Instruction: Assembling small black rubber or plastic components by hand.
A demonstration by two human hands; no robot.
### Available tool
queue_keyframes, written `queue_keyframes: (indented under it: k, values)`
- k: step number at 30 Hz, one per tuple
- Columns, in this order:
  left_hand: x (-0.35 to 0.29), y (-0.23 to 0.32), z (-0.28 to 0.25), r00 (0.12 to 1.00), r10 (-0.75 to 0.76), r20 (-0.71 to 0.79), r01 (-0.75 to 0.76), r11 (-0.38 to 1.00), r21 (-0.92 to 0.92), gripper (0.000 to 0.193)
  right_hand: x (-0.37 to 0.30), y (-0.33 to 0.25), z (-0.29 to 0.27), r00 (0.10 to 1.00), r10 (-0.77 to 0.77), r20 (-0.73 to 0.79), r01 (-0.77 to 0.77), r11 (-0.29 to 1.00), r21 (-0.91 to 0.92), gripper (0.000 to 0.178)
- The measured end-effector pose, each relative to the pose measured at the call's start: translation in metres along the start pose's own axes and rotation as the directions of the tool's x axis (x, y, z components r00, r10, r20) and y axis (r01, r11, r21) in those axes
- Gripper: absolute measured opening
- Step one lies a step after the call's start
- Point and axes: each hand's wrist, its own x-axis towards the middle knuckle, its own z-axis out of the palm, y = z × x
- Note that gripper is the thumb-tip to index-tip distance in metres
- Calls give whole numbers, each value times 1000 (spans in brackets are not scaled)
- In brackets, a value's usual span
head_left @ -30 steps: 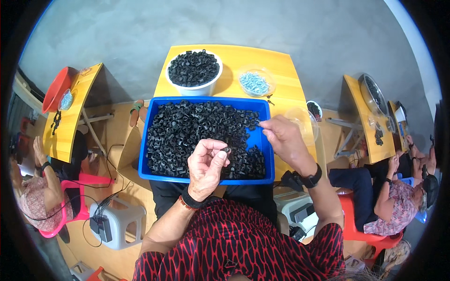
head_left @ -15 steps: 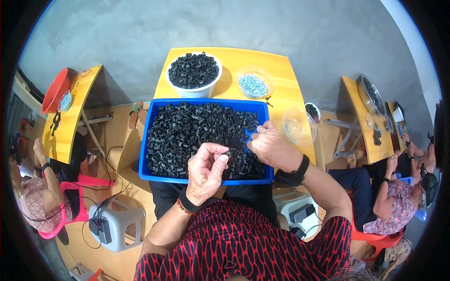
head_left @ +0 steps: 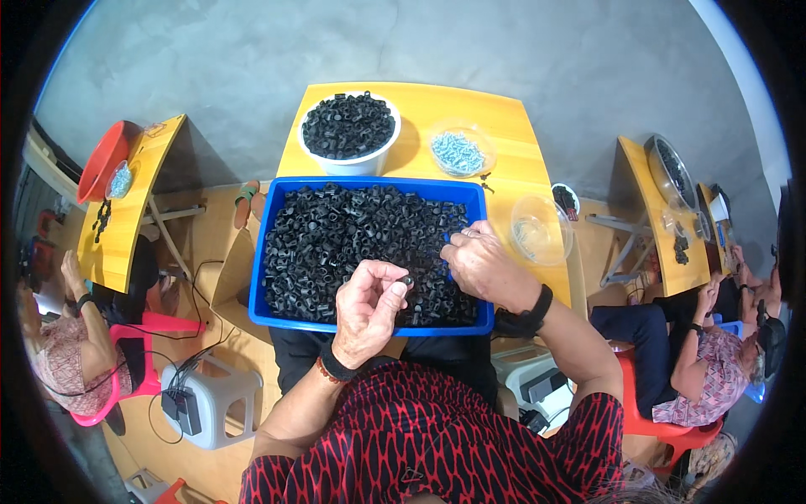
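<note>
A blue tray (head_left: pixel 369 327) in front of me holds a wide heap of small black plastic fittings (head_left: pixel 336 244). Over its near side, my left hand (head_left: pixel 365 311) pinches one black plastic fitting (head_left: pixel 408 282) between thumb and forefinger. My right hand (head_left: pixel 487 265) hangs over the tray's right part, back of the hand up. Its fingers are drawn together close to the heap, and whatever lies between their tips is hidden.
On the yellow table (head_left: pixel 504 126) stand a white bucket (head_left: pixel 348 166) of black fittings, a clear bowl (head_left: pixel 458 154) of pale blue screws and another clear bowl (head_left: pixel 541 228). Co-workers sit at tables left and right. A grey stool (head_left: pixel 222 403) with cables stands at lower left.
My right hand's fingers have shifted slightly over the heap, and less of the tray's blue bottom shows beside them. The left hand stays in place, its fitting turned a little.
</note>
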Motion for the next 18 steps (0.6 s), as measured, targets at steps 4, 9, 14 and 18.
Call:
queue_keyframes:
  k: [4,9,14,18]
  values:
    - [1,0,0,1000,0,-13,0,1000,-27,17,1,-1,-2,1000,8,7,-8,999,36,2]
    - [2,4,2,999,-27,-30,25,997,-68,19,1,0,4,1000,19,-6,-19,997,73,4]
    - [1,2,1,998,-51,-24,48,992,-116,19,-2,-4,-8,972,97,-214,-5,920,393,20]
    - [2,1,-1,999,-47,-13,44,987,-152,18,-2,-19,-23,959,276,-62,-127,615,778,26]
